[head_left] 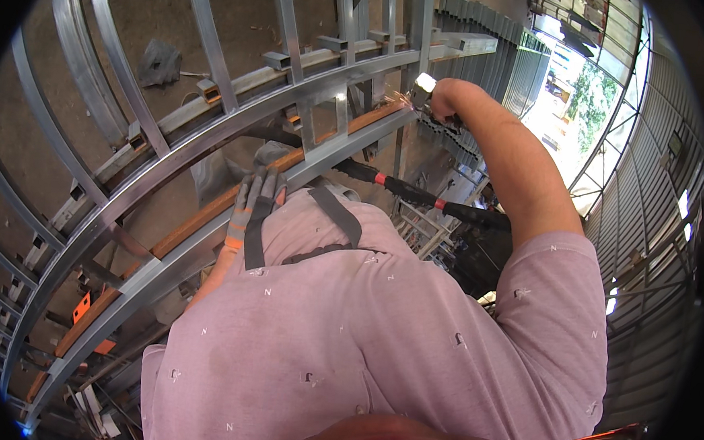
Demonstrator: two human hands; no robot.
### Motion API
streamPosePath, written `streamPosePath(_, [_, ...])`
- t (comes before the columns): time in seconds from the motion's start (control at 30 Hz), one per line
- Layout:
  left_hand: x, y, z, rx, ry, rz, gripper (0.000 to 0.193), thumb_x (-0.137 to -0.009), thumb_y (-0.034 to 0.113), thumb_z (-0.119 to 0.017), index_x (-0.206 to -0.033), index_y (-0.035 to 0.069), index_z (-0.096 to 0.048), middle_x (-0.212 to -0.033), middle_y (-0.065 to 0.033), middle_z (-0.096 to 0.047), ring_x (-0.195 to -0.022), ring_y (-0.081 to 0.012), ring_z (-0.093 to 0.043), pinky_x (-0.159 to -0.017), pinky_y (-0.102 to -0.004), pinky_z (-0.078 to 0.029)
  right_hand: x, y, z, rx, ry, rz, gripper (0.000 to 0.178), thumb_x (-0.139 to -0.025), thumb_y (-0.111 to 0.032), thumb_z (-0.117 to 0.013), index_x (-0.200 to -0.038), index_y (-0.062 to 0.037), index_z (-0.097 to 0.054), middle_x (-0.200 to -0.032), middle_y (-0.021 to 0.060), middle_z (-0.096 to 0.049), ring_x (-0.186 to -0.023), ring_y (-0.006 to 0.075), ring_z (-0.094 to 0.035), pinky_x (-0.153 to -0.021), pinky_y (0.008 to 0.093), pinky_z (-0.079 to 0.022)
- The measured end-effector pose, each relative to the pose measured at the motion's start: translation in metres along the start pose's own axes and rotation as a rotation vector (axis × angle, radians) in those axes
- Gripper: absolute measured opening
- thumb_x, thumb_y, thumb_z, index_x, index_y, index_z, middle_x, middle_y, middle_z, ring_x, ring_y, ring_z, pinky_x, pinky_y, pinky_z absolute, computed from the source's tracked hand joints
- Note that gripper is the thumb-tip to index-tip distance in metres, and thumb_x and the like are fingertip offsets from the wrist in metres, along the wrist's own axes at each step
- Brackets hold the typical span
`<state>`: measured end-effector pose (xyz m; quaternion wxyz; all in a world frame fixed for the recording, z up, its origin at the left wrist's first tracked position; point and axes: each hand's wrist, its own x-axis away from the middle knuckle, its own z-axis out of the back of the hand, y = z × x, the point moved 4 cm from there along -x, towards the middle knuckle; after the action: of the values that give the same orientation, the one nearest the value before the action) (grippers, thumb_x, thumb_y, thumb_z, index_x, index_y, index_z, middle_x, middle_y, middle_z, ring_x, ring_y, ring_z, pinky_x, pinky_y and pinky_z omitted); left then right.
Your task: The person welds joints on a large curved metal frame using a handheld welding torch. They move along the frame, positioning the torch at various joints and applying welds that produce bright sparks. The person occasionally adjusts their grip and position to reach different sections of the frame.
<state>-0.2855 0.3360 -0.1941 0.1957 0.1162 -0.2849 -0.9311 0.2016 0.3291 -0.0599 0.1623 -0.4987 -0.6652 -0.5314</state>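
My left hand [258, 202], in a grey glove with orange at the wrist, rests on the rail of a metal frame, fingers stretched out. That rail pairs a grey steel tube [206, 239] with a rust-brown bar [194, 225]. Further along, at the upper right, my bare right hand [450, 99] is closed around a sparking hand tool [424, 86]. Its top is white with glare, and its kind is unclear. Orange sparks [397, 99] and a small pinkish glow show where the tool meets the rail's far end.
Curved steel tubes and crossbars [200, 126] of the frame fill the left. A black hose with red bands [410, 193] runs below the rail. Corrugated sheets [490, 63] stand beyond my right hand. An orange piece [82, 307] shows at lower left, a grey lump [159, 64] on the floor.
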Motion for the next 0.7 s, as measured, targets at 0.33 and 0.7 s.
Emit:
streamPosePath(0.33, [0.004,-0.003,0.003,0.031,0.038,-0.039,0.046,-0.11,0.023,-0.065,-0.154,0.012,-0.068,-0.162,-0.0143,-0.062,-0.152,-0.0361,-0.059,-0.127,-0.0597,-0.046,-0.004,0.022,-0.022,-0.068,0.076,-0.035,0.026,-0.081,-0.013,-0.085,-0.105,-0.0058,-0.09,-0.109,0.0172,-0.087,-0.097,0.0317,-0.085,-0.089,0.0457,-0.066])
streamPosePath(0.7, [0.008,-0.013,0.002,-0.099,0.008,-0.106,0.043,-0.109,0.025,-0.07,-0.151,0.017,-0.072,-0.158,-0.0122,-0.065,-0.143,-0.0367,-0.064,-0.125,-0.0587,-0.05,0.018,0.088,-0.196,-0.853,0.666,-0.006,0.047,-0.087,-0.017,-0.078,-0.132,-0.0056,-0.081,-0.13,0.0249,-0.081,-0.125,0.0424,-0.077,-0.104,0.046,-0.063])
